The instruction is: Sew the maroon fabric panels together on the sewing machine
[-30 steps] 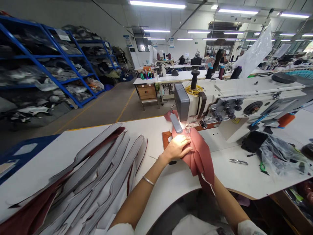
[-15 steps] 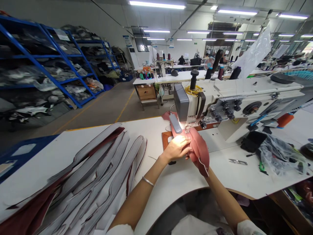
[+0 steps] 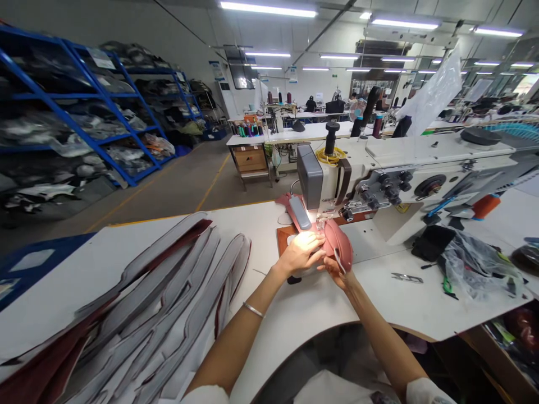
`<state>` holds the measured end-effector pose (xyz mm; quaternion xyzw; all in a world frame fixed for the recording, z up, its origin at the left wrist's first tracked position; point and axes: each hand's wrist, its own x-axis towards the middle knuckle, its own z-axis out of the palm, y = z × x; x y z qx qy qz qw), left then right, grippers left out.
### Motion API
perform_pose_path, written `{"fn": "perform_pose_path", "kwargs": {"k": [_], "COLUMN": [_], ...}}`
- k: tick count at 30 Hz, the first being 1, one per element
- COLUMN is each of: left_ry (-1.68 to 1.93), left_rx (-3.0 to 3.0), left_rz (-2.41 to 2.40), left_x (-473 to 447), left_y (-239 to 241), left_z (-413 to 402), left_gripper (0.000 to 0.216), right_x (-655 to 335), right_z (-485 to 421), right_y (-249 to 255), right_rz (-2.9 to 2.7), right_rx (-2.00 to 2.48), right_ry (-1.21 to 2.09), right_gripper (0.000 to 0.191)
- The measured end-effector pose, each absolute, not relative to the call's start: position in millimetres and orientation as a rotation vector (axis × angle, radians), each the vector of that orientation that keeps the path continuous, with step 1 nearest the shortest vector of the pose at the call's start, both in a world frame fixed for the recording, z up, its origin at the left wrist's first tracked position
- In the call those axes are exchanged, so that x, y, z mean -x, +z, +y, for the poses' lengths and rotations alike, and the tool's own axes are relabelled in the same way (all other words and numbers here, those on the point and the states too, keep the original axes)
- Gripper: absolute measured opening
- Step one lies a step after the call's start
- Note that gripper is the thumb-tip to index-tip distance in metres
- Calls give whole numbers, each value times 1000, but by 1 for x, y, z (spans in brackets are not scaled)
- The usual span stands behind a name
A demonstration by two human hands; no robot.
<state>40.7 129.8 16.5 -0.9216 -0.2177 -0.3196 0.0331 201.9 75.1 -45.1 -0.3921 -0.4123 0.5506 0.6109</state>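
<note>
A dusty-pink padded fabric piece (image 3: 338,242) lies under the needle area of the sewing machine (image 3: 320,182), lit by its lamp. My left hand (image 3: 301,251) rests on the piece's left part, fingers stretched toward the presser foot (image 3: 320,223) and thumb apart. My right hand (image 3: 337,271) is closed on the near edge of the same piece, where a pale strip shows. Its fingertips come close to my left thumb. Part of the fabric is hidden beneath my hands and behind the machine head.
Several grey-backed, maroon-edged fabric pieces (image 3: 168,297) are heaped on the left of the white table (image 3: 252,213). Thread snips (image 3: 407,278) and a clear plastic bag (image 3: 475,264) lie on the right. Blue shelves (image 3: 96,106) stand beyond.
My right hand has come out from behind the fabric and now shows at its near edge. The fabric's hanging near end has folded up and back. My left hand stays nearly in place.
</note>
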Motion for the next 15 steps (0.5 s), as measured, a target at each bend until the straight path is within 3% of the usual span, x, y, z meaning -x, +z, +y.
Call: {"fn": "perform_pose_path", "kwargs": {"k": [3, 9, 15], "left_ry": [-957, -933, -911], "left_rx": [2837, 2789, 2815], "left_rz": [-677, -715, -789], "left_x": [-40, -38, -34], "left_y": [13, 8, 7], "left_z": [134, 139, 146], "left_gripper": [36, 36, 38], "right_x": [-207, -203, -200], "right_z": [84, 99, 116], "right_y": [-44, -30, -31], "right_rz": [-898, -879, -879], "right_rx": [793, 920, 1050], "right_ry": [1362, 1154, 1043], "right_gripper": [57, 36, 42]}}
